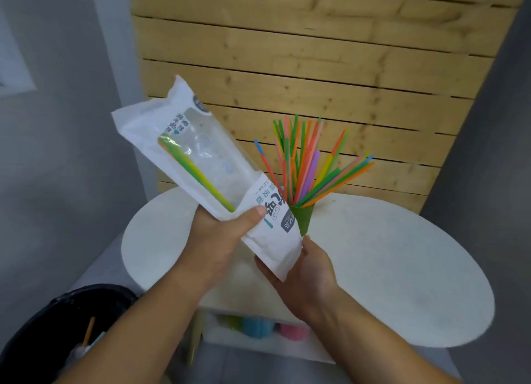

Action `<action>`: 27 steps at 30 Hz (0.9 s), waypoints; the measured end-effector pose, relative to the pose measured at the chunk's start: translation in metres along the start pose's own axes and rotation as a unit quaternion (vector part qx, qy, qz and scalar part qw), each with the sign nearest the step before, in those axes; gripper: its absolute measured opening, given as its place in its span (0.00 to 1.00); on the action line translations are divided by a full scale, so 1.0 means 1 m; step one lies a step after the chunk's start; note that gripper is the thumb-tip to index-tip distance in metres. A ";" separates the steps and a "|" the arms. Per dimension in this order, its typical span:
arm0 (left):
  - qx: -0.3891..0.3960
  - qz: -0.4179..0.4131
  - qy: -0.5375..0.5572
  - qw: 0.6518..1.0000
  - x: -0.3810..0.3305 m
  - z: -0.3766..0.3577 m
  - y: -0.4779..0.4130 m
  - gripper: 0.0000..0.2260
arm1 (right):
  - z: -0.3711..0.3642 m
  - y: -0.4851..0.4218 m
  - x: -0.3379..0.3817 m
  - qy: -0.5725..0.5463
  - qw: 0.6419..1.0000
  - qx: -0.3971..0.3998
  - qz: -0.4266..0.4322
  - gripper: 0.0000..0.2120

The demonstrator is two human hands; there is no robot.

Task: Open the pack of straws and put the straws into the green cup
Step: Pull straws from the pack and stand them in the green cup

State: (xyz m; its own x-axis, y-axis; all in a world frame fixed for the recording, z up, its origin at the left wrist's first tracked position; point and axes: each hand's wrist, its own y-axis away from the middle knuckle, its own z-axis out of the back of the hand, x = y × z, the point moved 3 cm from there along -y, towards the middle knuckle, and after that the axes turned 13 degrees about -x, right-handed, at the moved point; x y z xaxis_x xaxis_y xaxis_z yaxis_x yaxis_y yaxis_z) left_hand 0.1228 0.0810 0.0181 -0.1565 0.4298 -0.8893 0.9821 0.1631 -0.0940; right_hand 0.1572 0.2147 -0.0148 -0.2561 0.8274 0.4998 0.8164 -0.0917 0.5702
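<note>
A white straw pack [178,142] with a clear window slants up to the left above the table. A few green and yellow straws [195,172] still lie inside it. My left hand [227,234] grips the pack near its lower end, thumb on top. My right hand [304,271] holds the pack's bottom corner from below. The green cup [303,218] stands just behind the pack, partly hidden by it, with several coloured straws [304,159] fanned out of it.
The cup stands on a white oval table [402,268] set against a wooden slat wall [316,67]. A black bin [57,332] sits at the lower left. Under the table, a shelf holds green, blue and pink cups [258,326].
</note>
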 end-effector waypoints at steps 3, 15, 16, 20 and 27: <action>0.019 -0.011 -0.013 1.000 0.000 -0.001 -0.001 0.19 | 0.003 -0.011 -0.002 0.022 1.000 -0.008 0.006 0.20; 0.017 0.017 0.038 0.999 0.000 -0.008 -0.005 0.19 | 0.001 -0.023 -0.019 0.083 0.996 0.015 0.019 0.21; 0.008 0.008 0.036 0.999 -0.001 -0.007 -0.006 0.19 | 0.000 -0.022 -0.019 0.086 0.996 0.019 0.016 0.20; -0.016 -0.017 0.024 0.999 -0.006 -0.003 -0.011 0.19 | -0.005 -0.019 -0.010 0.089 0.995 0.019 0.038 0.16; 0.044 0.070 -0.031 0.996 -0.006 0.006 -0.013 0.15 | -0.004 -0.017 0.015 0.115 0.990 -0.015 0.085 0.14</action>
State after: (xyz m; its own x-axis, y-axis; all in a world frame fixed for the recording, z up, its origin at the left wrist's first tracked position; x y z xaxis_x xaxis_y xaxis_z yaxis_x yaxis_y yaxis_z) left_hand 0.1117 0.0707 0.0220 -0.0130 0.3868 -0.9221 0.9997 0.0258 -0.0032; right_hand 0.1376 0.2267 -0.0141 -0.2299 0.6517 0.7228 0.8429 -0.2380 0.4826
